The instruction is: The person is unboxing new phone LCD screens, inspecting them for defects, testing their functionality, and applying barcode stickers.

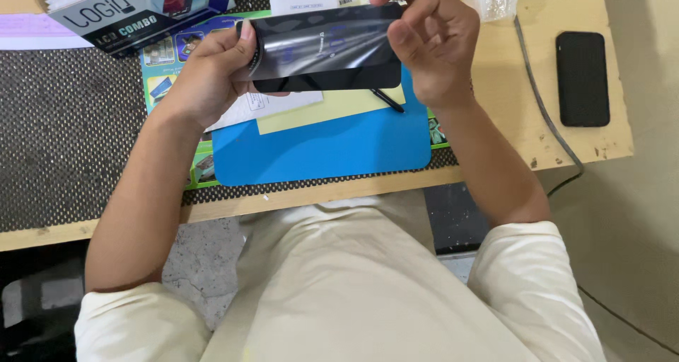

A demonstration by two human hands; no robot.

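Cream shirt fabric (pixel 368 284) filled the foreground nearest the lens, with both forearms reaching over the wooden desk (pixel 559 132). On it lay a dark perforated mat (pixel 67 128), then a blue work pad (pixel 325 150), a yellow sheet (pixel 332 107) and a printed carton (pixel 120 12) at the far left. A black phone (pixel 582 79) rested well apart on the right, beside a cable (pixel 544 114). Held above the blue pad was a glossy black screen panel (pixel 325 50), flat, rectangular and reflective. The left hand (pixel 212 75) pinched its left end; the right hand (pixel 431 43) gripped the upper right corner with fingertips closed on it. Judged thin, light, stiff and fragile, with a slippery face; it is best held by its edges. A slim dark pen-like tool (pixel 387 101) lay beneath.
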